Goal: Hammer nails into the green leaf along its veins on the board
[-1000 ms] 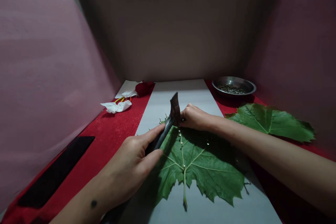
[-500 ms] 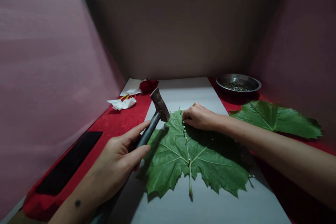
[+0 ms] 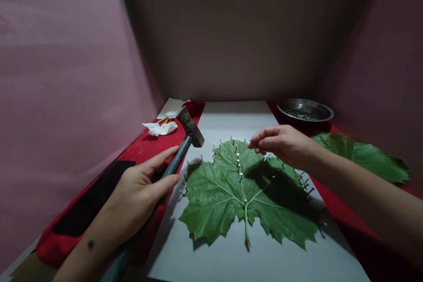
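Note:
My left hand (image 3: 139, 194) is wrapped round the dark handle of a hammer (image 3: 191, 127), its metal head raised left of the leaf's far edge. A large green leaf (image 3: 221, 198) lies on a white board (image 3: 238, 119), stalk towards me. Several nails (image 3: 238, 158) stand along its central vein and around its far and side edges. Above the leaf's far right part hovers my right hand (image 3: 280, 143), thumb and fingertips drawn together. Whether anything small is pinched there is hidden. Its shadow falls on the leaf.
At the back right a metal bowl (image 3: 306, 110) holds many nails. A second leaf (image 3: 366, 154) rests on the red cloth (image 3: 346, 211). On the left are crumpled white tissue (image 3: 160, 128), a yellow-handled item, and a black flat object (image 3: 94, 198). Pinkish walls rise on both sides.
My right hand has lifted off the leaf's central vein and moved right. The hammer in my left hand has shifted left, away from the leaf. The view has moved slightly.

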{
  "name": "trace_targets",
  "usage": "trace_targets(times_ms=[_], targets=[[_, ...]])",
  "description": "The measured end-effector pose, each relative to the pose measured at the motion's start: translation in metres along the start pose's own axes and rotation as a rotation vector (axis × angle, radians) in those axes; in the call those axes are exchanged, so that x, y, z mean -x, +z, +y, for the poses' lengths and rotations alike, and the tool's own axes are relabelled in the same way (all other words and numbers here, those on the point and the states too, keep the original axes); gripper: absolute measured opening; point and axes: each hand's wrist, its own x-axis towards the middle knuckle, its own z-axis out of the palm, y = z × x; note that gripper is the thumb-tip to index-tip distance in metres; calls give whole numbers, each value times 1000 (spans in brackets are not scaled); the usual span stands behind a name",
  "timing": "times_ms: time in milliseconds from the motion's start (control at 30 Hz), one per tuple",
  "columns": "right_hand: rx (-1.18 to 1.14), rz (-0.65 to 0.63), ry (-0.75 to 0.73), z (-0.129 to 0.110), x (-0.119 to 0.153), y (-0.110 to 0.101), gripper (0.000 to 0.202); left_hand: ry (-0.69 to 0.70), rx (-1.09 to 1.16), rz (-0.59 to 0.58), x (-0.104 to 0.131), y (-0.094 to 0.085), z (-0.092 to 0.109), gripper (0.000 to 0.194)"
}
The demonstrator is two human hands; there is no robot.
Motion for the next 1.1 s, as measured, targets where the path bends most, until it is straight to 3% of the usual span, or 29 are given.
trace_targets(times_ms=[133,267,467,567,667,867,1100], targets=[[-126,4,95,8,7,-3,25,-41,30,-42,-15,-3,-8,52],[-92,48,90,17,1,-7,24,-67,-15,-60,-36,-5,-18,56],[339,96,-30,17,-12,-6,23,-51,-2,-95,-63,-4,-38,57],[526,125,-86,17,-22,-1,17,-69,17,-88,-66,-1,-46,59],[571,124,-128,23,-33,5,16,-72,28,-75,-65,0,-51,60],[637,82,-179,31,-42,13,37,-43,13,-66,-63,3,-57,58],[647,83,-324,33,-33,21,8,66,-103,-41,-65,6,-73,53]])
